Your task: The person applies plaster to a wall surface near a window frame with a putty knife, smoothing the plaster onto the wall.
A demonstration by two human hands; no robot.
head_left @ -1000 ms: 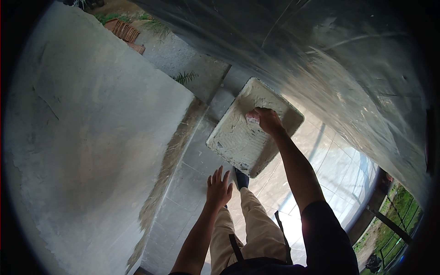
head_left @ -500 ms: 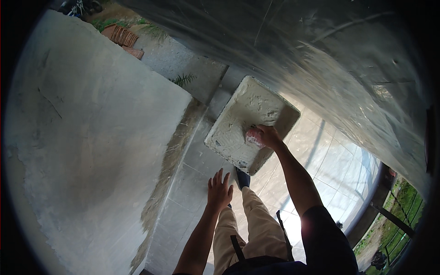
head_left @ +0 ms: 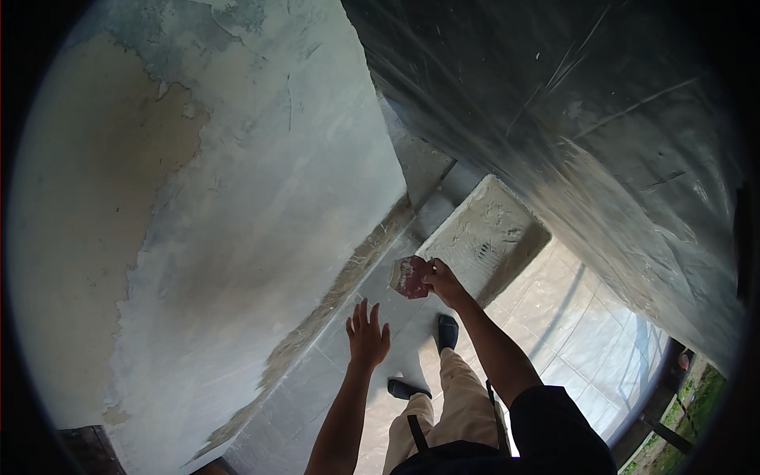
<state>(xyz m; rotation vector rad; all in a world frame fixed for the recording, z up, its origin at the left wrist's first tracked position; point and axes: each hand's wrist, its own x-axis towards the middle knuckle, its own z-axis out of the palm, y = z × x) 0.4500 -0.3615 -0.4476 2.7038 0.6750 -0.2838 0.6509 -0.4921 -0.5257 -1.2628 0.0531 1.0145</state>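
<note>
My right hand (head_left: 441,281) is closed on a reddish flat hand tool (head_left: 412,278) smeared with pale plaster; its exact kind is unclear. The tool is up off the near left corner of a shallow rectangular tray (head_left: 518,212), which holds pale wet plaster marked with ridges. My left hand (head_left: 368,340) hangs in the air with its fingers spread and nothing in it, between the wall and my right hand. On the left rises a wall (head_left: 261,182) coated in grey-white plaster, with a beige, ragged-edged patch (head_left: 103,182).
Dark plastic sheeting (head_left: 586,119) hangs along the right side, close to the tray. A rough brown strip (head_left: 332,293) runs along the wall's base. Below is a tiled floor (head_left: 570,309), sunlit on the right, where my feet in dark footwear (head_left: 447,331) stand.
My right hand has lifted the reddish tool out of the tray and moved it left toward the wall. The view has turned toward the wall. My left hand stays spread.
</note>
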